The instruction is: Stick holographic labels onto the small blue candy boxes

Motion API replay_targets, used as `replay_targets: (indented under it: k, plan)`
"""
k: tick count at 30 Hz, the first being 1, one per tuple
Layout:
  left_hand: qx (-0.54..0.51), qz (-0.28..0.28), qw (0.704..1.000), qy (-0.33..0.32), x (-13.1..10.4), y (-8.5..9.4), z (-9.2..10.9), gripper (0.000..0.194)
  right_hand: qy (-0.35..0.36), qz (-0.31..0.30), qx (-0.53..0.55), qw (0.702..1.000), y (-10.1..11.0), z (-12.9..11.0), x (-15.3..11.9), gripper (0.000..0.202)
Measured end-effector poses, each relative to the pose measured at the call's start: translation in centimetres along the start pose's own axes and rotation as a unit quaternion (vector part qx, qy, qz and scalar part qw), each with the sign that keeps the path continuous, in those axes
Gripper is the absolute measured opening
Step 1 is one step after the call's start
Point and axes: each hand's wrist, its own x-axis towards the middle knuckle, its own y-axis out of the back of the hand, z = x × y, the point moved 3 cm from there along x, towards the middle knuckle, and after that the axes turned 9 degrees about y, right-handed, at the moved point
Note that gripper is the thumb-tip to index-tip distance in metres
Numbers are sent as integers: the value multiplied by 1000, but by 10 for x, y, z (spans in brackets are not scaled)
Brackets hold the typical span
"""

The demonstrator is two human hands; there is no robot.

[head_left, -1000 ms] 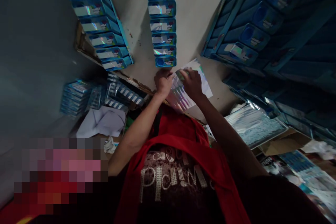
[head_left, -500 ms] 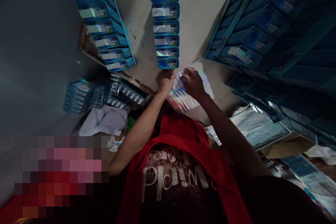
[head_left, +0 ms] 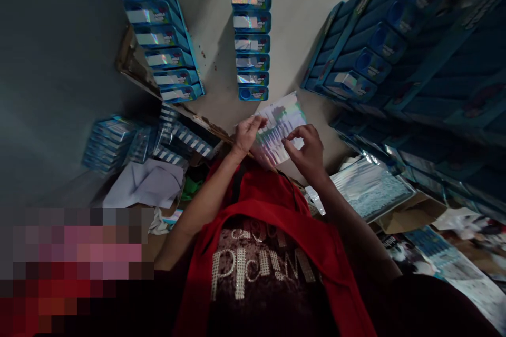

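Lying on the surface (head_left: pixel 213 26), the shiny sheet (head_left: pixel 280 122) stretched toward four o'clock from the left hand's (head_left: pixel 245 136) half-curled fingers; over it, the right hand's (head_left: pixel 309 151) fingers curved nearly closed, either hand's grip unclear.

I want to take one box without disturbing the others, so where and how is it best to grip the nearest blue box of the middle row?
Probably grip the nearest blue box by its left and right ends, coming from the wearer's side: those ends look free, while the next box sits close behind it.
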Motion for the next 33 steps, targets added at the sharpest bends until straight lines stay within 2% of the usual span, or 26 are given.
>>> replay_targets:
  k: [3, 5, 7, 10, 14, 16, 19, 21, 24, 33]
  plan:
    - [-207, -128, 967, 70, -3, -3, 8, 87, -26, -10, 71, 997, -1, -5, 9, 12]
    - [-251, -156, 951, 90, -1, -4, 11, 81, -49, -23, 106, 993, -5, -4, 15, 15]
    - [-245, -128, 955, 106, 0, -3, 12, 68, -70, -35, 138, 987, -9, -1, 19, 17]
    - [-226, -45, 966, 115, -1, 4, 13, 54, -108, -34, 180, 977, -16, 4, 26, 23]
    - [-181, 63, 978, 87, -9, 29, 31, 40, -149, -14, 219, 964, -32, 2, 47, 34]
    - [-115, 119, 985, 52, -8, 47, 48, 31, -128, -8, 201, 971, -42, -5, 66, 35]
    - [-17, 178, 984, 5, 2, 70, 68, 25, -70, 13, 110, 991, -56, -16, 94, 35]
    - [13, 197, 980, -5, 12, 79, 73, 23, -33, 25, 42, 998, -64, -20, 106, 36]
    - [8, 198, 980, 1, 24, 83, 68, 22, 3, 21, -16, 1000, -73, -20, 115, 36]
    - [-41, 184, 982, 17, 42, 82, 47, 23, -1, -6, -19, 1000, -85, -12, 117, 39]
